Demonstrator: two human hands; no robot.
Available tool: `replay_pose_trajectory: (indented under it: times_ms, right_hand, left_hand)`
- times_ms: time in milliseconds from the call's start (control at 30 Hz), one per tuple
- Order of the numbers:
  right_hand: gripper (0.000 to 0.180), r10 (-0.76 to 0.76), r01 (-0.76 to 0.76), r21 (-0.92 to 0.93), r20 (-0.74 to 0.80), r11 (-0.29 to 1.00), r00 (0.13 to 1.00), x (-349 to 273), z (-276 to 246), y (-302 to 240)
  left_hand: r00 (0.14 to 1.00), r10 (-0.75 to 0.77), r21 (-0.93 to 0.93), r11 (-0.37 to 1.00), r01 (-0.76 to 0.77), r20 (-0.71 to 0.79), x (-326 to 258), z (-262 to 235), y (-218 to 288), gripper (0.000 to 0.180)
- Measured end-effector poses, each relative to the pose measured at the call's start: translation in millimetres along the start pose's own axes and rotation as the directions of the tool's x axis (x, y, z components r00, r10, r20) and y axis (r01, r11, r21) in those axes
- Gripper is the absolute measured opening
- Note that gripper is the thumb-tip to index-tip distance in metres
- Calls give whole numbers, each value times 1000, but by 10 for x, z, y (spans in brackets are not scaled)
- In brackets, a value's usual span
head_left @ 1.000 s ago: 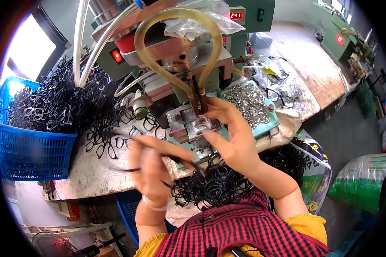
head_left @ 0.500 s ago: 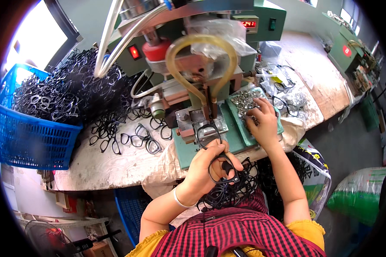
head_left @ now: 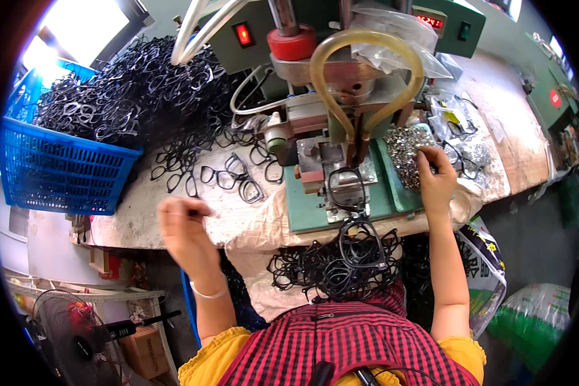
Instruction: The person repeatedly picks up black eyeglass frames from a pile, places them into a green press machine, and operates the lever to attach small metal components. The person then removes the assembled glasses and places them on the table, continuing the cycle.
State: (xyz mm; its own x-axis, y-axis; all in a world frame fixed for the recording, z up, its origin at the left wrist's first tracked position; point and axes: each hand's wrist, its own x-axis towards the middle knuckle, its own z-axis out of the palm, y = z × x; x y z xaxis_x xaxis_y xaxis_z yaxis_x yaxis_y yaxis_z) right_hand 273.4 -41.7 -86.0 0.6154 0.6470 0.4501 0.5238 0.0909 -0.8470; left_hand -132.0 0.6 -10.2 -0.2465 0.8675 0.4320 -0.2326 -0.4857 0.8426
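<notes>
My left hand (head_left: 190, 235) is off to the left over the front edge of the bench, away from the machine. It is blurred and its fingers look curled; whether anything is in them does not show. At the green tray (head_left: 387, 172), my right hand (head_left: 439, 179) has thumb and fingers pinched together beside a heap of small metal parts (head_left: 406, 151). Whatever is in the pinch is too small to make out. A black eyeglass frame (head_left: 330, 193) rests upright in the press's metal fixture (head_left: 360, 211), its other rim (head_left: 381, 262) hanging down in front, with neither hand on it.
Several black frames (head_left: 296, 273) lie heaped on my lap. Loose frames (head_left: 230, 180) are spread on the bench, and a blue basket (head_left: 64, 174) overflows with more. The press's yellowish hose (head_left: 318, 61) loops above the fixture. A fan (head_left: 71, 341) stands at lower left.
My left hand has let go of the eyeglass frame at the fixture and swung left. My right hand stays by the metal parts, its fingers now drawn together. The whole view has shifted.
</notes>
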Motion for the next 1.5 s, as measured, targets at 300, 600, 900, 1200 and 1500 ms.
replay_pose_trajectory:
  times_ms: [300,600,900,1200,1500]
  right_hand:
    - [12,66,-77,118,91,990,994,-47,265,-205]
    - [11,104,-111,-74,-95,991,990,-443,-494,20]
    - [11,-165,116,271,166,956,972,-72,310,-842]
    - [13,-251,215,277,100,936,963,-200,495,-851]
    - [52,-259,177,420,146,890,955,-227,502,-1171]
  left_hand:
    - [886,-7,877,-138,-461,464,788,-721,-1375,49]
    - [915,251,898,233,-374,316,732,-975,-1453,19]
    - [883,-467,-20,883,468,56,530,-284,-1449,7]
    - [872,-432,-230,847,479,229,-27,-41,-1222,35]
    - [830,355,-90,932,-351,430,267,1343,257,26]
